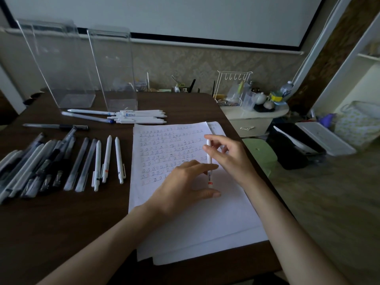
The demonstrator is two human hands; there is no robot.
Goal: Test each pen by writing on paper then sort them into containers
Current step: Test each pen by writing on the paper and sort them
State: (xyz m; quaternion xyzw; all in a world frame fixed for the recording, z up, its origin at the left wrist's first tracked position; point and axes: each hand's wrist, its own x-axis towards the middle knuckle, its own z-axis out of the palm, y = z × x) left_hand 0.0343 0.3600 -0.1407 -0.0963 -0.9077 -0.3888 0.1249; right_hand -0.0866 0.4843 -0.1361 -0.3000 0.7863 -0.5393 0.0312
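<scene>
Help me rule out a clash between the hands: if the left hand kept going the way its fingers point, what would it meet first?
The white pen that the right hand pinches above the paper. Fingertips of the left hand overlap its lower part, possibly touching it; depth is unclear.

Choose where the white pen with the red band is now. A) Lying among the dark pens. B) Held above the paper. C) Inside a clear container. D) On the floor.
B: the right hand pinches the white pen over the paper, left hand at its lower end.
</scene>
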